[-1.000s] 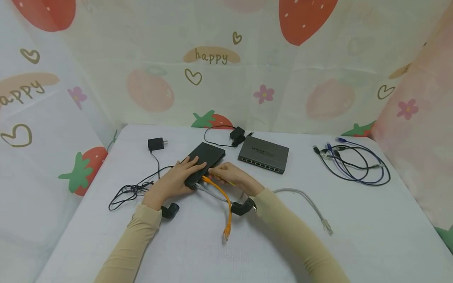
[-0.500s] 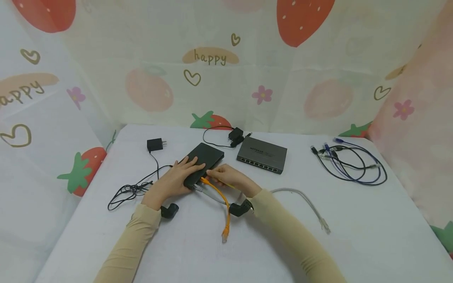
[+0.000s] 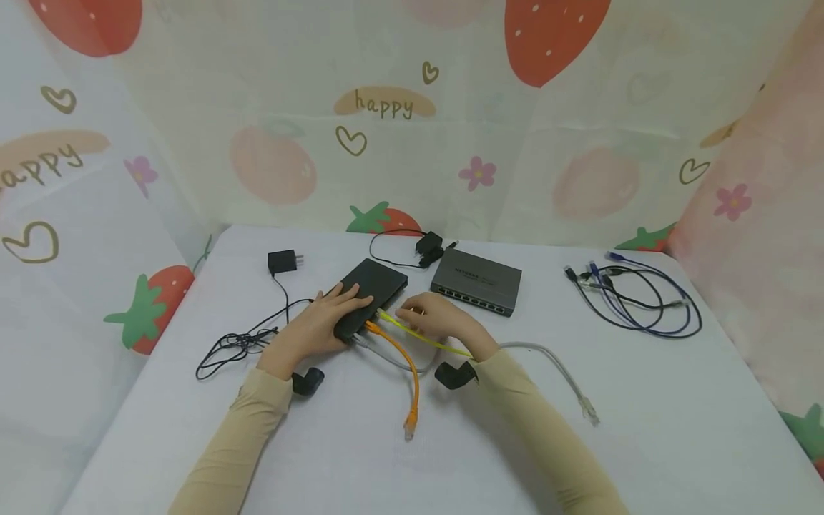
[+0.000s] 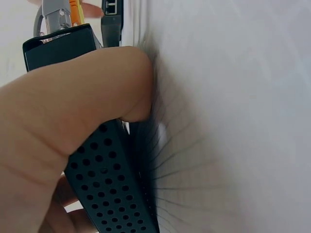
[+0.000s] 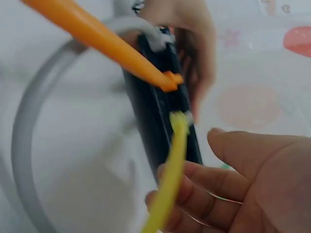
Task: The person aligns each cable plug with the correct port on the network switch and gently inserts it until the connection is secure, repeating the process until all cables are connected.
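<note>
A black network switch (image 3: 380,280) lies on the white table, with my left hand (image 3: 315,322) holding it. The fingers spread over its top, and the thumb (image 4: 107,82) presses along its perforated side in the left wrist view. Three network cables stand plugged into its port edge: grey (image 3: 547,349), orange (image 3: 412,379) and yellow (image 3: 418,333). Close by the yellow cable is my right hand (image 3: 444,322), thumb and fingers apart. In the right wrist view the yellow plug (image 5: 180,122) sits in a port, and its cable passes in front of the fingers (image 5: 214,180).
A grey NETGEAR switch (image 3: 478,280) lies behind my right hand. Two black power adapters, one at left (image 3: 282,261) and one at back (image 3: 428,243), have thin leads. Coiled blue and black cables (image 3: 644,329) lie at the far right.
My right hand has let go of the yellow plug and drawn back to the right, leaving the plug and cable in plain view. The left hand stays on the black switch.
</note>
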{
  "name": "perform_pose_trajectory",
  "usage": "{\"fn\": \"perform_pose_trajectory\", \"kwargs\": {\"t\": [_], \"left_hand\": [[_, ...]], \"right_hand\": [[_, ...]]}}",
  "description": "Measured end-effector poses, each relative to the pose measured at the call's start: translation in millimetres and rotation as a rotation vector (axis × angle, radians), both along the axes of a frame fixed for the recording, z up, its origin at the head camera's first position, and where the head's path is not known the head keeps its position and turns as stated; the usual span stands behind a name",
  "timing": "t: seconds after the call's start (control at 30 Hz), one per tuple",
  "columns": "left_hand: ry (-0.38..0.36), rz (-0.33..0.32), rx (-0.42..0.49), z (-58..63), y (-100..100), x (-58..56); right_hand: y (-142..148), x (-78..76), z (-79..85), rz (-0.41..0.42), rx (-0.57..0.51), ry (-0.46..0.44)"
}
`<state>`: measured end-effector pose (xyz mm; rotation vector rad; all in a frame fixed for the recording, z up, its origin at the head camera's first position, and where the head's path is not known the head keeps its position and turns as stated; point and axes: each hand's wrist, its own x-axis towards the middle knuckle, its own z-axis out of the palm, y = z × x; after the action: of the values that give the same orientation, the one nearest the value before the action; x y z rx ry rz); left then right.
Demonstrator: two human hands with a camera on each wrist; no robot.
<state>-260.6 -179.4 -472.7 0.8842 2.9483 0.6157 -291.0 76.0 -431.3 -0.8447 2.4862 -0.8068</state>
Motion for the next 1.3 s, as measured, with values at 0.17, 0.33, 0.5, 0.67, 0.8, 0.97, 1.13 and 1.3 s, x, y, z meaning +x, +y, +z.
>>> {"fn": "perform_pose_trajectory", "kwargs": {"t": [0.17,0.33,0.5,0.67,0.8,0.97,1.13,1.3], "left_hand": [[-0.018,0.005,-0.006,0.3,0.7,-1.7],[-0.025,-0.001,0.018,-0.9,3.9,-1.8],[-0.018,0.000,0.021,-1.3,5.2,-1.6],[-0.017,0.006,0.004,0.2,3.9,-1.7],[-0.014,0.007,0.000,-0.3,2.5,-2.2],[-0.002,0.005,0.013,-1.1,1.5,-1.3],[0.004,0.008,0.018,-0.9,0.3,-0.3],[0.004,0.006,0.025,-0.7,-0.8,1.1]], "right_hand": [[22.8,0.1,1.2,-0.029,-0.016,-0.034],[49.8,5.9,0.0,-0.061,0.008,-0.004],[77.9,15.5,4.9,-0.080,0.005,-0.002],[101.6,18.4,4.7,-0.074,0.033,0.001],[116.2,19.9,3.3,-0.071,0.049,-0.016],[129.0,22.5,1.0,-0.055,0.068,-0.012],[137.0,22.5,-2.5,-0.028,0.096,-0.005],[139.5,21.3,-3.6,-0.028,0.112,-0.032]]}}
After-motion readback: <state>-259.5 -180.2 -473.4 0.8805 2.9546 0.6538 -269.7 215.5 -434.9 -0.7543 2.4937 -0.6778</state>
